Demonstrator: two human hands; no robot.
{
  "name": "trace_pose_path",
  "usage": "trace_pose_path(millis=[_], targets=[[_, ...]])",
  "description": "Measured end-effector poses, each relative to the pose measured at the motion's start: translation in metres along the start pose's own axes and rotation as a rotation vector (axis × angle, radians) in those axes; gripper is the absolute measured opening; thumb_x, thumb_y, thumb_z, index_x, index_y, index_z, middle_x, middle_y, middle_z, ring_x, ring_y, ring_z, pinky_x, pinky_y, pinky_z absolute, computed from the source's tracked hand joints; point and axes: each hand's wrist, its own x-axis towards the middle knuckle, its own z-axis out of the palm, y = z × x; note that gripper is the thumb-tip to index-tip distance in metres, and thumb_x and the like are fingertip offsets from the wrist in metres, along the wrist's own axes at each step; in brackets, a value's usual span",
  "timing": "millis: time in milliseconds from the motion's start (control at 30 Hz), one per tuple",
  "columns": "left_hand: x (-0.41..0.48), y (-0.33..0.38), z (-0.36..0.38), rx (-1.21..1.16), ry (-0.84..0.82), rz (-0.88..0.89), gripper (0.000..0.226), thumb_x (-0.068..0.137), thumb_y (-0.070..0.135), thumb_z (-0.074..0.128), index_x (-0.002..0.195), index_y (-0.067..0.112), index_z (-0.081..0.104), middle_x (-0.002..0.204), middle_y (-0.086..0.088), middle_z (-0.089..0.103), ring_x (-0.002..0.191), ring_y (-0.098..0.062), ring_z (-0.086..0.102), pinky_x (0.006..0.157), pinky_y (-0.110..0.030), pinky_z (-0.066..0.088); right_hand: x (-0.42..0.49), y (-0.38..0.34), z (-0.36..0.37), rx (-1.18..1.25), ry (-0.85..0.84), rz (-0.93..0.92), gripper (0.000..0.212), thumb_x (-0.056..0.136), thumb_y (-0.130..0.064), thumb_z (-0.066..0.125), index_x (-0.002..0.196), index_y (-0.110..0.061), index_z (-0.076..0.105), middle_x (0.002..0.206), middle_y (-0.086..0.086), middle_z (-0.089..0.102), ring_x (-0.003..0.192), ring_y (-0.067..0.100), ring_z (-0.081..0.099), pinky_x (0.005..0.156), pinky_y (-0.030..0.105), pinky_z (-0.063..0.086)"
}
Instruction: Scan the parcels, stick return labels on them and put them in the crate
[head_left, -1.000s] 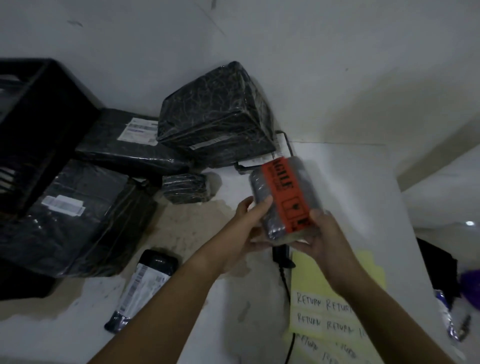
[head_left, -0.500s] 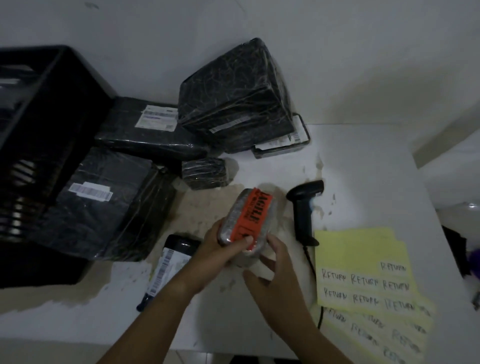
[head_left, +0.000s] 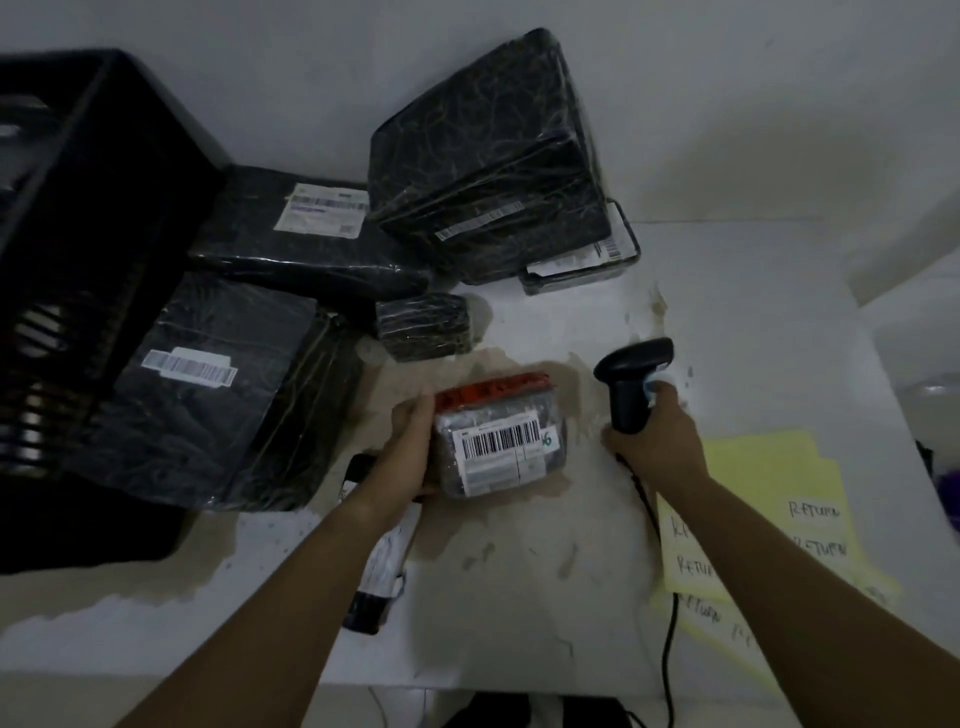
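Shift: turning the small parcel (head_left: 498, 415) over since half a second back, bringing its barcode label (head_left: 501, 441) up and sending the orange tape (head_left: 491, 388) to the far edge; taking the right hand (head_left: 662, 441) off the parcel and lifting the scanner (head_left: 631, 395) from the table (head_left: 727, 312).
Crate (head_left: 104, 208): standing well to the left of the left fingers, not yet receiving this parcel.
Left hand (head_left: 410, 452): grasping the parcel's left side, fingers (head_left: 415, 410) curling over its far-left corner; hiding the thumb, so cannot tell its hold.
Parcel: sitting just right of the left fingers, between both hands, low over the table; cannot tell whether resting on it.
Look: showing grey glossy wrap, a white label with black bars, a green mark just right of it.
Right hand: clenching round the scanner's handle, its nose pointing left, near the parcel.
Doing it well: probably aiming the nose squarely at the bars, keeping the left fingers off the label, tilting the glossy wrap away from glare, holding both hands steady.
Return labels (head_left: 763, 467): lying just right of the right fingers, waiting for the next step.
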Motion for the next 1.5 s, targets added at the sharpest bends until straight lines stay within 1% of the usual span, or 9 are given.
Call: trace_pose_path(millis=[133,233,367,533,600,767,1067,1300,1500], targets=[[-0.004,-0.004,0.003,0.029,-0.090,0.139,0.045,0.098,0.065,0.038,0.131,0.035,0.048,0.114,0.011,0.072,0.099,-0.001,0.070,0.078,-0.020,0.053,-0.018,-0.013,-0.021,0.297,-0.043,0.114,0.027,0.087,-0.013,0.065,0.111,-0.006,0.054,0.085,0.017,0.058,0.064,0.024,0.050,0.058,0.033,0.041],[0.002,-0.002,0.009,0.009,-0.077,0.121,0.040,0.104,0.059,0.032,0.132,0.034,0.046,0.116,0.005,0.070,0.104,-0.009,0.069,0.088,-0.030,0.055,-0.067,-0.024,-0.040,0.534,-0.129,0.088,0.014,0.094,-0.010,0.059,0.106,-0.005,0.060,0.065,0.011,0.049,0.056,0.021,0.041,0.049,0.032,0.036],[0.022,0.002,0.009,0.067,-0.061,0.027,0.065,0.090,0.074,0.037,0.130,0.026,0.054,0.108,-0.002,0.075,0.099,-0.023,0.072,0.086,-0.045,0.058,-0.147,-0.041,-0.042,0.606,-0.304,0.006,0.038,0.089,-0.046,0.066,0.095,-0.008,0.062,0.063,0.008,0.055,0.053,0.020,0.046,0.046,0.030,0.036],[0.024,0.018,0.013,0.042,-0.017,-0.088,0.065,0.099,0.063,0.033,0.134,0.012,0.052,0.076,-0.002,0.063,0.061,-0.017,0.059,0.050,-0.023,0.046,-0.190,-0.043,-0.020,0.500,-0.303,-0.119,0.055,0.069,-0.081,0.056,0.089,-0.031,0.062,0.067,0.015,0.049,0.056,0.014,0.049,0.053,0.025,0.038],[0.024,0.021,0.014,0.045,-0.024,-0.115,0.061,0.101,0.059,0.032,0.129,0.010,0.055,0.069,-0.001,0.060,0.059,-0.017,0.058,0.049,-0.022,0.045,-0.193,-0.045,-0.015,0.495,-0.281,-0.128,0.042,0.070,-0.077,0.055,0.084,-0.037,0.061,0.063,0.009,0.050,0.054,0.011,0.048,0.052,0.023,0.037],[0.024,0.025,0.016,0.036,-0.032,-0.143,0.058,0.100,0.057,0.030,0.108,0.015,0.070,0.083,-0.006,0.076,0.085,-0.028,0.070,0.092,-0.042,0.055,-0.196,-0.050,-0.008,0.557,-0.318,-0.138,0.034,0.077,-0.062,0.050,0.089,-0.033,0.062,0.064,0.009,0.054,0.053,0.011,0.052,0.051,0.022,0.042],[0.016,0.031,0.019,0.042,0.002,-0.154,0.050,0.103,0.053,0.030,0.087,0.013,0.057,0.067,-0.005,0.059,0.067,-0.024,0.054,0.070,-0.035,0.043,-0.207,-0.054,-0.009,0.612,-0.372,-0.138,0.031,0.080,-0.062,0.051,0.098,-0.039,0.063,0.064,0.005,0.054,0.054,0.012,0.051,0.052,0.023,0.040],[0.012,0.034,0.015,0.041,-0.042,-0.155,0.052,0.104,0.052,0.031,0.108,0.017,0.069,0.099,-0.014,0.074,0.079,-0.024,0.066,0.066,-0.032,0.056,-0.215,-0.060,-0.014,0.584,-0.362,-0.155,0.046,0.076,-0.067,0.051,0.105,-0.033,0.062,0.069,-0.009,0.064,0.061,0.002,0.055,0.059,0.022,0.042],[0.008,0.037,0.015,0.006,-0.075,-0.180,0.049,0.103,0.052,0.032,0.088,0.023,0.068,0.078,-0.003,0.074,0.073,-0.021,0.069,0.059,-0.028,0.053,-0.221,-0.062,-0.016,0.587,-0.368,-0.185,0.051,0.068,-0.089,0.052,0.098,-0.050,0.063,0.074,-0.013,0.066,0.067,0.002,0.058,0.066,0.028,0.041]])
